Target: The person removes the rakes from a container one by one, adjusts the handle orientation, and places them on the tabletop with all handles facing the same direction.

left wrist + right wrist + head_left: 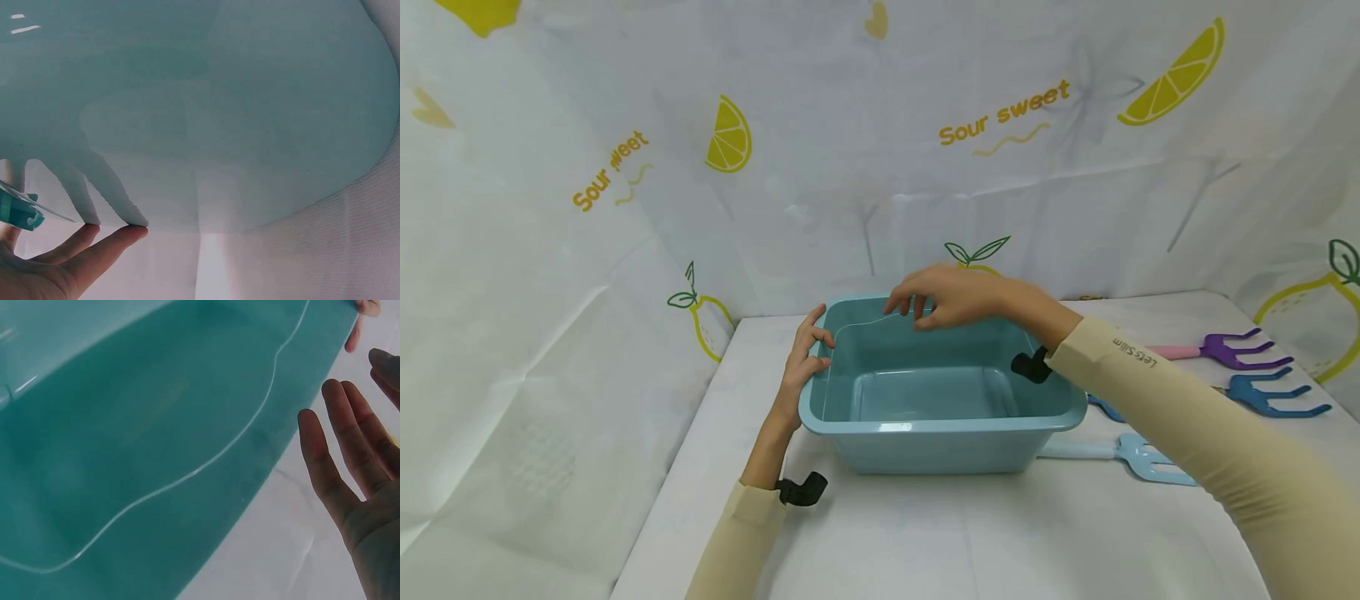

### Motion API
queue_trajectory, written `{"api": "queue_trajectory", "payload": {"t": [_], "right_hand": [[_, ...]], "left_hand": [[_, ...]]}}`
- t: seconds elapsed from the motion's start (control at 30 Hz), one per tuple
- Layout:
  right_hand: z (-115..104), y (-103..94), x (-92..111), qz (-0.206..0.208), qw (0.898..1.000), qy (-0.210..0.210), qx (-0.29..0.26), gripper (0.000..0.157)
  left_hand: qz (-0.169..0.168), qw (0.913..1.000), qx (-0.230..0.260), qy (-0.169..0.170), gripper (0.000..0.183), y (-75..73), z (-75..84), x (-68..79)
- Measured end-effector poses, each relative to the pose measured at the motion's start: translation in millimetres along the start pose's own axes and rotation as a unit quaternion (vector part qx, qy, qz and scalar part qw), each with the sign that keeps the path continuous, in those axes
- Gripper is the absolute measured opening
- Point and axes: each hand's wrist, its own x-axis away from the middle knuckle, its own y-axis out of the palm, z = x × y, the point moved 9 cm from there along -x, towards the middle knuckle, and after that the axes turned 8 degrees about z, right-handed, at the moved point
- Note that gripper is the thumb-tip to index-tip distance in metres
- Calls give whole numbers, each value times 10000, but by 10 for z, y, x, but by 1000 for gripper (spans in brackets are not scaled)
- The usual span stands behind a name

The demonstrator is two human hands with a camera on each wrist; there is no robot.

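A teal plastic basin [943, 446] stands in the middle of the white-covered table. My left hand [801, 371] grips its left rim; some fingertips reach over the rim in the head view. Two other fingertips [134, 231] press the outer wall, their reflections showing on it. My right hand [951, 296] hangs over the far rim, palm down, fingers loosely bent and holding nothing. In the right wrist view its fingers [353, 437] are apart from the basin wall [156, 425]. A thin white wavy line [194, 473] runs along the basin's inside wall.
To the right lie a pink-handled purple hand rake [1217, 350], a blue hand rake [1270, 396] and a light-blue hand fork [1138, 454]. Part of another blue tool [1105, 408] shows beside the basin. A lemon-printed white cloth [820, 225] hangs behind the table.
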Motion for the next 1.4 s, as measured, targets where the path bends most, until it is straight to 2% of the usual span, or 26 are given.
{"api": "queue_trajectory", "payload": {"t": [0.37, 0.7, 0.9, 1.1, 1.4], "right_hand": [[-43, 327, -200, -284, 9988, -161, -355, 41], [-28, 622, -308, -679, 9952, -45, -701, 41], [-25, 763, -333, -886, 9921, 86, -881, 49], [-15, 939, -322, -1190, 9895, 182, -796, 49], [7, 1340, -273, -1771, 9803, 277, -828, 50]], "left_hand": [[-5, 10000, 75, -22, 34, 17, 21, 9], [-44, 10000, 46, 16, 36, 27, 25, 12], [-48, 10000, 43, -7, 36, 15, 8, 14], [-71, 9999, 74, 54, 36, 22, 26, 9], [-35, 9999, 49, 98, 33, 4, 27, 10]]}}
